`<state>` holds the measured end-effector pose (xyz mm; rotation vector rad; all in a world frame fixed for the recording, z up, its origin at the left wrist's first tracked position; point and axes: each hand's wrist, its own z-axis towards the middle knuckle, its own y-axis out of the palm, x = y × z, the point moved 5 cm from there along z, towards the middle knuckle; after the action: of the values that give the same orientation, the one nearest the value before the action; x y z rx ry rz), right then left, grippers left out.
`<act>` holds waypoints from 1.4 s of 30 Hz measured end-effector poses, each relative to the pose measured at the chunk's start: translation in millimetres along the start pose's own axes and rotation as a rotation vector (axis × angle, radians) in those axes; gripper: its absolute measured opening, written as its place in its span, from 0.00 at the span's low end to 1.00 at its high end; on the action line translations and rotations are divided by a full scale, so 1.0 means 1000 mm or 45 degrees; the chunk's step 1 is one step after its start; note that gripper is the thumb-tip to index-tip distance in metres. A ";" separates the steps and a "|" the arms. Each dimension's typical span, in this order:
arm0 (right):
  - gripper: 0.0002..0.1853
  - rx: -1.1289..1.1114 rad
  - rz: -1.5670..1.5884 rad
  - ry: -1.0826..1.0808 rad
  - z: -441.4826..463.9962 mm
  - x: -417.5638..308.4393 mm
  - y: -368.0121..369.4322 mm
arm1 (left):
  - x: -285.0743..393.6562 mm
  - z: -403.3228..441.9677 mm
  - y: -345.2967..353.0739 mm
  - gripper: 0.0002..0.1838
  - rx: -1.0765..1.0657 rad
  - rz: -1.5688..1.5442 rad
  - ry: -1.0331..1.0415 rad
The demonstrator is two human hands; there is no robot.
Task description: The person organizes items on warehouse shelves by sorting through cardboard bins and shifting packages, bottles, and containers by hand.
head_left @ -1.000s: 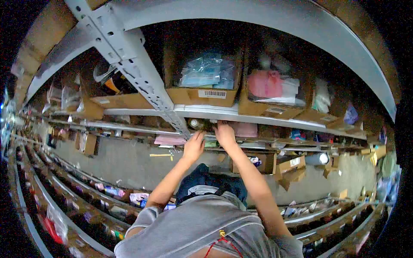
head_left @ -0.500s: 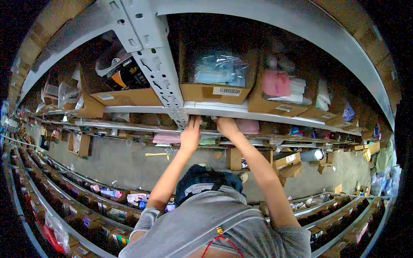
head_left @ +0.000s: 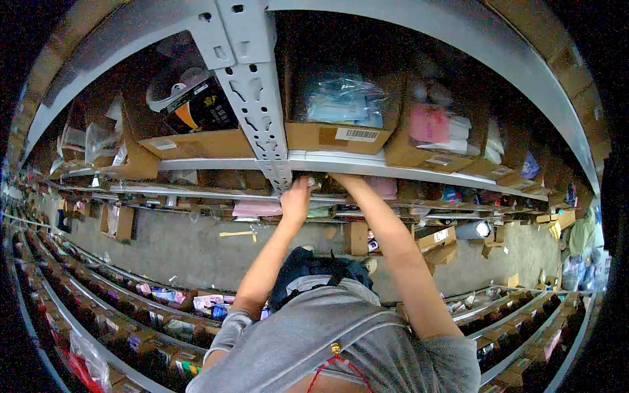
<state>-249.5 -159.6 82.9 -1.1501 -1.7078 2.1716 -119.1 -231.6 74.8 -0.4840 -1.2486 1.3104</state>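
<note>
My left hand (head_left: pixel 297 198) is raised to the lower shelf level, just right of the perforated upright post (head_left: pixel 258 108). Its fingers are curled, beside a small pale thing too small to name. My right hand (head_left: pixel 342 178) reaches in under the shelf beam (head_left: pixel 341 160); its fingers are hidden there. Directly above both hands stands a cardboard box (head_left: pixel 311 136) with a barcode label, filled with clear-wrapped light-blue packets (head_left: pixel 347 105). Pink packs (head_left: pixel 381 188) lie on the lower level, right of my right hand.
To the right, a cardboard box (head_left: pixel 419 156) holds pink and white packets. A box (head_left: pixel 196 145) at left contains a black-and-orange package (head_left: pixel 203 108). Cartons (head_left: pixel 438 241) sit on the grey floor (head_left: pixel 170 239) below. More racks of boxes (head_left: pixel 131 308) run behind me.
My right hand has gone deeper under the shelf beam, out of sight at the fingers. My left fingers, stretched upward before, are now curled. The view has shifted slightly.
</note>
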 end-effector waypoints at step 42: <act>0.19 0.747 -0.408 -0.005 -0.023 0.029 0.028 | 0.004 0.000 -0.004 0.17 -0.039 -0.213 -0.286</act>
<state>-245.2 -135.6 43.2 -0.6655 -1.0380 2.2275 -118.5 -229.3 79.9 -0.2520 -1.4644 1.2290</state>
